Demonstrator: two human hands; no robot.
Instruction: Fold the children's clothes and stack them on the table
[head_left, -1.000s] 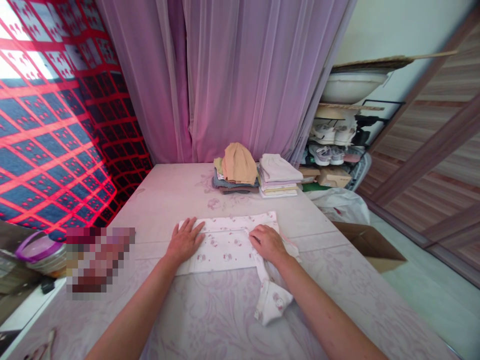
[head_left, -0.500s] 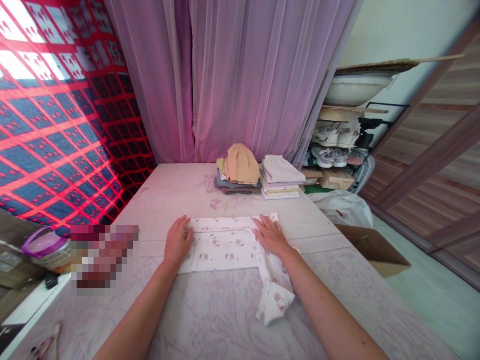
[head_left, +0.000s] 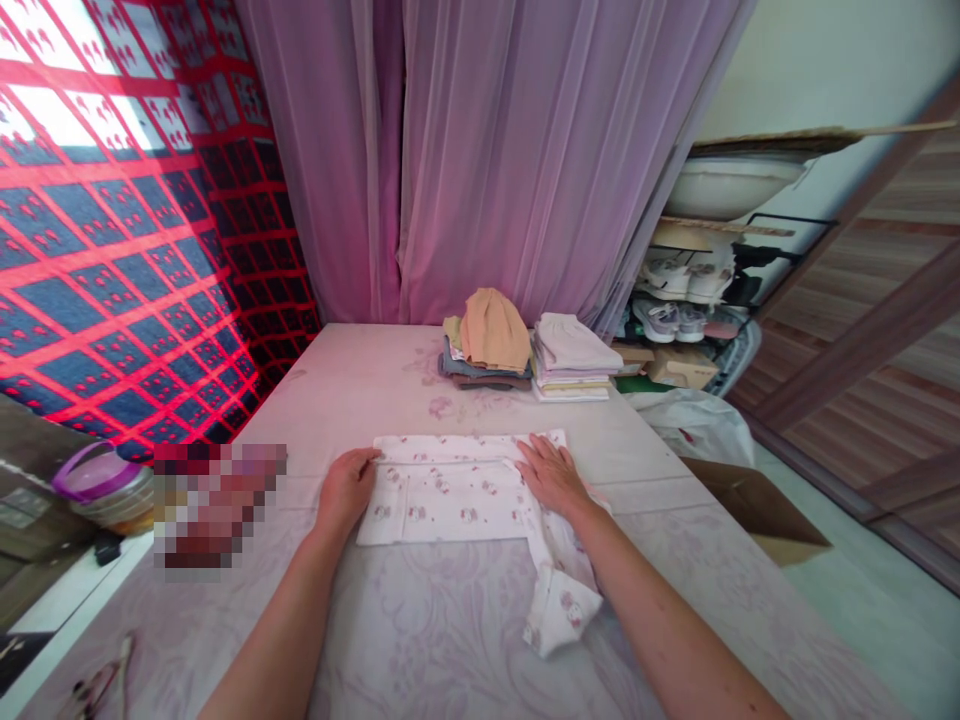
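A white shirt (head_left: 442, 500) with a small pink and red cartoon print lies partly folded on the table in front of me. What looks like its sleeve (head_left: 562, 610) trails toward me at the right, its end turned over. At the shirt's far left corner, my left hand (head_left: 351, 490) has its fingers drawn together on the edge; the thumb is partly hidden. My right hand (head_left: 553, 475) rests flat on the shirt's right part, fingers spread and pressing down on the cloth.
A pale flowered cover lies over the table (head_left: 420, 640). At its back stand a pile of coloured clothes (head_left: 491, 340) and a stack of white folded clothes (head_left: 574, 350). A blurred object (head_left: 217, 505) and scissors-like tool (head_left: 105, 685) lie left. An open carton (head_left: 750, 505) is right.
My left hand has shifted from lying on the shirt's left part to its left edge, with the fingers drawn in. My right hand stays on the shirt. The view has turned slightly left.
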